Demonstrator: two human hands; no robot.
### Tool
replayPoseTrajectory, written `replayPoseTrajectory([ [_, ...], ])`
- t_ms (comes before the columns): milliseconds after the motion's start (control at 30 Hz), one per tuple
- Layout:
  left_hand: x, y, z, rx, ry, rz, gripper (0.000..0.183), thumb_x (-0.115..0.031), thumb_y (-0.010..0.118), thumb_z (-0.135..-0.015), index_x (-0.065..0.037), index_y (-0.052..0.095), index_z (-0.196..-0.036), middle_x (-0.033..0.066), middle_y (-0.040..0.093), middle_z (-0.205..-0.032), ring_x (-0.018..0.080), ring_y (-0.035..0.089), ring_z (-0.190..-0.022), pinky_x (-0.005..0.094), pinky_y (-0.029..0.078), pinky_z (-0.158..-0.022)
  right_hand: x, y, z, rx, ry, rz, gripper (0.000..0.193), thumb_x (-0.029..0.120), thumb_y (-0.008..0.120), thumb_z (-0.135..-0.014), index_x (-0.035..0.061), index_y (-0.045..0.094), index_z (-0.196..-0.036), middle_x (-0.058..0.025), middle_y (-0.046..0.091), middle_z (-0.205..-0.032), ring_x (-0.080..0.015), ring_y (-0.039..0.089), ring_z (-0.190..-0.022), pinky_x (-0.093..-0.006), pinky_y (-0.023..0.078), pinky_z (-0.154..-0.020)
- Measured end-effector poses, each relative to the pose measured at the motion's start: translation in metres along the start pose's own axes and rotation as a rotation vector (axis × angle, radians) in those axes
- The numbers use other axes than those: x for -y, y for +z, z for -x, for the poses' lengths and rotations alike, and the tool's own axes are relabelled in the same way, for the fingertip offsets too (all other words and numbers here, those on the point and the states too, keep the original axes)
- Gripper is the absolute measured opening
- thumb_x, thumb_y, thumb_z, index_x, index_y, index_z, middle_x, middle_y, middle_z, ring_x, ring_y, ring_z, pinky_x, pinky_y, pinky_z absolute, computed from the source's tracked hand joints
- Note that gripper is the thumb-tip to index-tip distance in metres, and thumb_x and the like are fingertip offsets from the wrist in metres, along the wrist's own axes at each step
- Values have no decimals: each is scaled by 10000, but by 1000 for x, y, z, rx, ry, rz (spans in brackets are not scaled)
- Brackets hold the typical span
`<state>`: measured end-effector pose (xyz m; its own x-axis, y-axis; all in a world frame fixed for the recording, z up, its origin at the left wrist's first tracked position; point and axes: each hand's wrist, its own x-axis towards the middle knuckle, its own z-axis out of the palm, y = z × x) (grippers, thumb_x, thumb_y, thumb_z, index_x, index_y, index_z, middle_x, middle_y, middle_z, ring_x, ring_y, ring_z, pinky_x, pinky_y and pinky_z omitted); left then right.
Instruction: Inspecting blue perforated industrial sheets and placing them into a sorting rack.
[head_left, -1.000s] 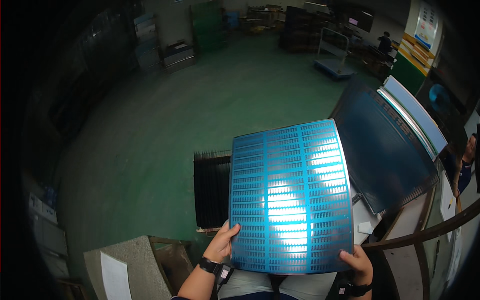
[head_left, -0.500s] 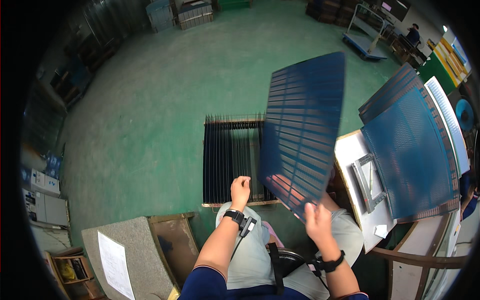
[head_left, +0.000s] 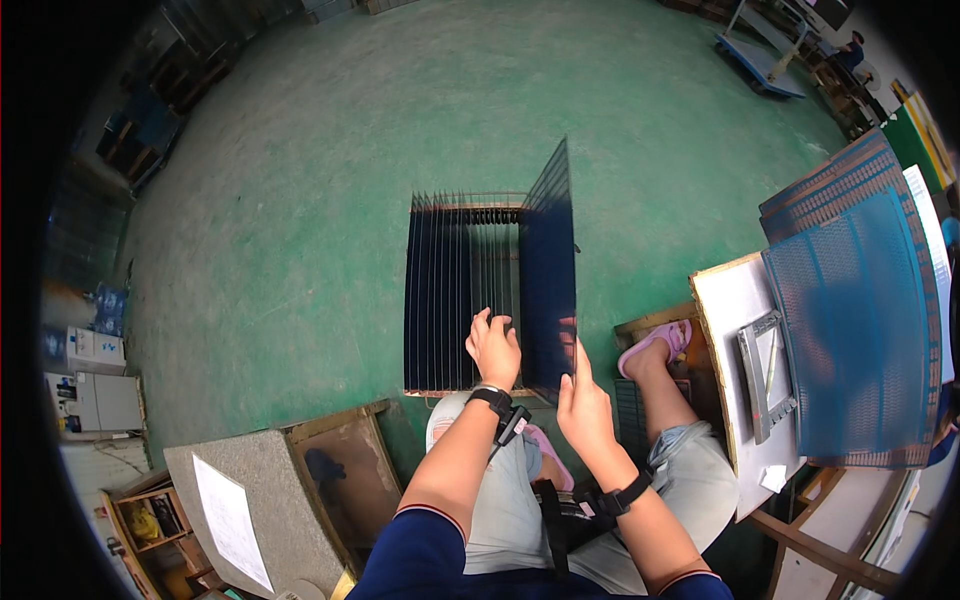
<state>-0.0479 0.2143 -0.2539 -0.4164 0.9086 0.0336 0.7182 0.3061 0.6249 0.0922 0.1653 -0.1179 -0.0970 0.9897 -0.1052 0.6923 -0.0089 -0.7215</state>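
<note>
My right hand (head_left: 584, 405) grips the near edge of a thin dark-blue panel (head_left: 548, 270), thumb on the side facing me and fingers partly behind it. The panel stands nearly edge-on to me over the right side of a slotted rack (head_left: 455, 391). Several similar thin panels (head_left: 435, 290) stand upright in the rack's left part, in a close row. My left hand (head_left: 495, 352) is over the near middle of the rack, just left of the held panel. Its fingers are loosely bent and apart, with nothing visible in them.
On the right, large blue perforated panels (head_left: 855, 320) lean over a white-topped table (head_left: 735, 300) bearing a grey metal frame (head_left: 765, 375). A grey stand (head_left: 255, 510) with a paper sheet (head_left: 232, 520) is at lower left. A blue trolley (head_left: 760, 65) stands far off.
The held panel has swung from broad-side to nearly edge-on and come down over the rack's right side. My right hand has moved left and forward; my left hand has opened slightly.
</note>
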Motion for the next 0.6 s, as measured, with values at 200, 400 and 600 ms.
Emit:
replayPoseTrajectory([
  [200,-17,7,8,136,72,-270,203,-206,643,-788,-71,632,-940,152,302,-1431,353,239,-1336,522,218,-1045,-23,45,-41,232,26,95,611,123,460,-887,73,180,-1427,-280,619,-954,-427,624,-748,-521,502,-690],
  [400,-6,2,13,249,61,-392,156,-185,625,-791,-58,665,-872,136,149,-1512,369,138,-1379,524,151,-1097,-48,50,-1,390,8,73,566,107,480,-855,145,313,-1394,-222,623,-1035,-419,616,-857,-503,497,-754],
  [600,-5,-37,6,187,122,-12,171,-117,572,-829,16,599,-934,220,383,-1357,392,370,-1245,460,336,-1009,-86,18,44,346,29,15,465,45,483,-867,116,430,-1323,-198,623,-1082,-344,661,-797,-433,528,-720],
])
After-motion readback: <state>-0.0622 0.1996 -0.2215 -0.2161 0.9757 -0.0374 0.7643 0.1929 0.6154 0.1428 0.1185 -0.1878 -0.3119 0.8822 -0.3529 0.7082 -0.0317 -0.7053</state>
